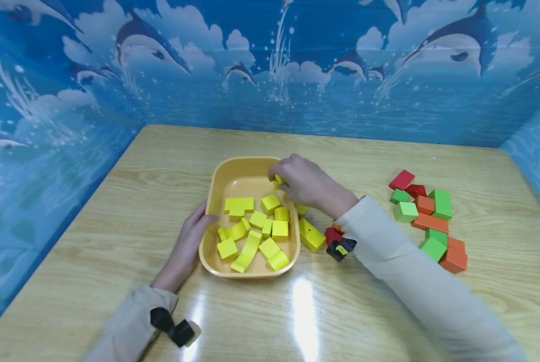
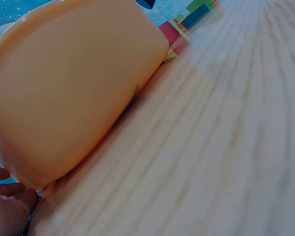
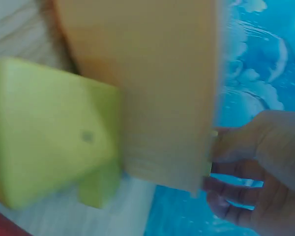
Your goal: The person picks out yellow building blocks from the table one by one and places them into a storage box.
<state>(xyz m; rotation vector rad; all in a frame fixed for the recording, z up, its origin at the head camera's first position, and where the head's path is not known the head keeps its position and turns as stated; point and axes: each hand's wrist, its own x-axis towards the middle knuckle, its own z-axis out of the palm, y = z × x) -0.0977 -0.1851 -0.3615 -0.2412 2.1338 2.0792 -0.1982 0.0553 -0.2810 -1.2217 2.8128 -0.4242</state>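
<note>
A tan plastic tray (image 1: 242,176) with rounded corners sits on the table and holds many yellow blocks (image 1: 251,249) across its near and middle part. My left hand (image 1: 189,244) grips the tray's left side, thumb over the rim and fingers against the outer wall; the left wrist view shows that wall (image 2: 78,83) up close. Over the far right corner, my right hand (image 1: 308,183) pinches a small yellow block (image 1: 278,182) between thumb and fingers, mostly hidden by them. Just outside the tray's right wall lies a larger yellow block (image 1: 311,235), also large in the right wrist view.
Red, orange and green blocks (image 1: 425,221) lie in a loose group on the right of the wood-grain table (image 1: 184,156). A red block (image 1: 331,235) is partly hidden by the right wrist's black camera. A blue dolphin-print sheet (image 1: 270,95) stands behind the table.
</note>
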